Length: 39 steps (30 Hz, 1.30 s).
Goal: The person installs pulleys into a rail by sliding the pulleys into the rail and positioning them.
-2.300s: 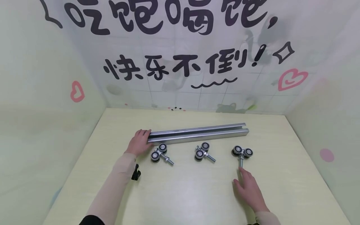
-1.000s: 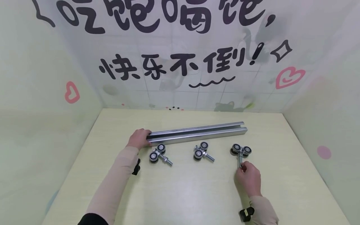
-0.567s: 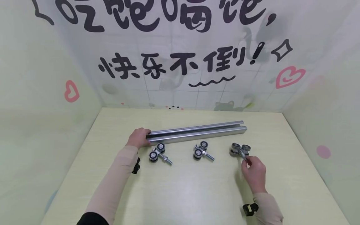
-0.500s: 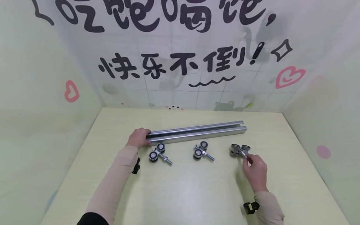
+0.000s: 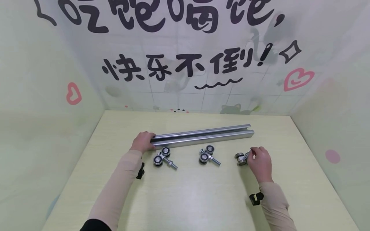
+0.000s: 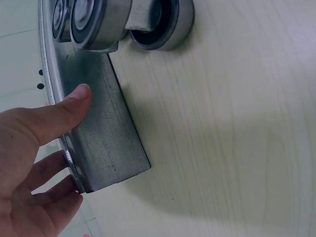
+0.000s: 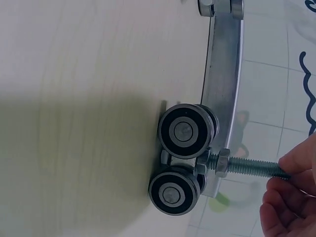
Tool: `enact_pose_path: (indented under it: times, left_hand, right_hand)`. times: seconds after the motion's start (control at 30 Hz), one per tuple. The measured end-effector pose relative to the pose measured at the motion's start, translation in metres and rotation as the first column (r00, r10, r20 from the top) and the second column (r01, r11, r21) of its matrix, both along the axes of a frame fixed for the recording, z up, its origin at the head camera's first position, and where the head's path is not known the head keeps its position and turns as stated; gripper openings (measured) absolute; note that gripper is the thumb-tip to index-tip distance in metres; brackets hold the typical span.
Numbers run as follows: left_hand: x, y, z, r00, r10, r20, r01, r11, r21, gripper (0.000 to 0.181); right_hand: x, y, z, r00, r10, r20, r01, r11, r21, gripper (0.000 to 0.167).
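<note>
Good handling here probably calls for a firm pinch by the right hand (image 5: 261, 164) at the tip of the threaded bolt (image 7: 254, 167), well above the nut (image 7: 222, 163), with the shaft upright so that the roller trolley (image 5: 241, 159) does not tip or twist. Level wheels likely matter too, and a quiet left hand (image 5: 143, 142), so that the metal rail (image 5: 202, 140) does not slide on the worktop (image 5: 185, 195). The right fingers are narrow, closed round the bolt's free end, with the trolley hanging below; whether its wheels touch the worktop I cannot tell. The left fingers hold the rail's left end, thumb flat along its near wall, the arm stretched out straight. The held trolley is near the rail's right end; the left trolley (image 5: 162, 156) and the middle trolley (image 5: 207, 153) lie on their sides in front of the rail.
</note>
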State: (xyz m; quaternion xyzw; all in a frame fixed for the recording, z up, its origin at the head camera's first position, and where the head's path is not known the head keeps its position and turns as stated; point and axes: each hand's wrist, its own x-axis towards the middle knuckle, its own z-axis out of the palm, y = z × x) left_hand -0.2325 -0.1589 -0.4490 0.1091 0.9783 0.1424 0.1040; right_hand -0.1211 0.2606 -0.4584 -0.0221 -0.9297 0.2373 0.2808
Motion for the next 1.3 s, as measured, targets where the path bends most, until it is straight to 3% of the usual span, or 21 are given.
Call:
enact_pose_path:
  times: [0.5,0.87,1.3]
  left_hand:
    - [0.001,0.000,0.004,1.000,-0.008,-0.009,0.008,1.000,0.020,0.060]
    - [0.001,0.001,0.004,1.000,-0.002,0.001,0.002,1.000,0.023,0.060]
    - [0.000,0.000,0.006,1.000,0.007,0.008,-0.007,1.000,0.021,0.060]
  right_hand:
    - [-0.005,0.005,0.005,0.983,0.070,0.171,-0.058,0.995,-0.076,0.018]
    - [-0.009,0.011,0.014,0.960,0.133,0.246,-0.140,0.990,0.011,0.010]
    - [-0.020,0.020,0.022,0.949,0.161,0.270,-0.186,0.980,0.068,0.006]
